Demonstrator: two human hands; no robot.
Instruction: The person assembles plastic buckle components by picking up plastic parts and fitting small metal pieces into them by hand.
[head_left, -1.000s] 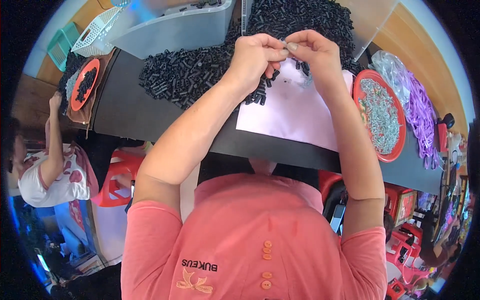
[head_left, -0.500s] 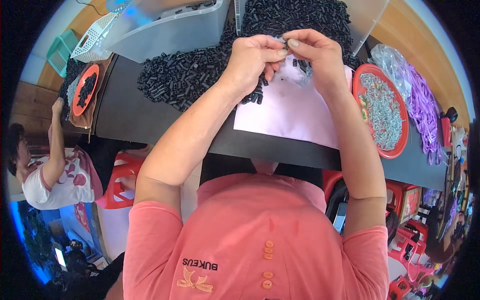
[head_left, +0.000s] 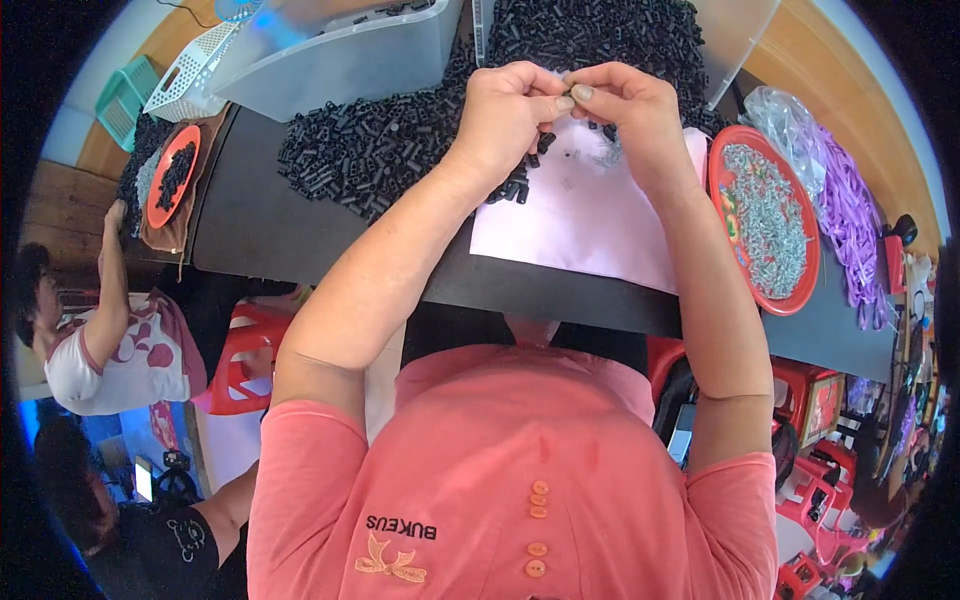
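Little has shifted since half a second ago: both hands remain raised together over the pink paper sheet. From the head camera, the left hand and right hand are curled nearly closed, thumbs and forefingers pinching one small dark part between them, too tiny to tell its shape. Beneath lies a heap of short black plastic tubes. A red tray of small metal pieces sits just right of the sheet.

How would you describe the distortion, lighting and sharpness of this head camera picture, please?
Head view: strong fisheye bend, so the table edge curves and the corners go black; light is bright and even with soft shadows; both hands, left hand and right hand, are fairly sharp, while the rim smears.
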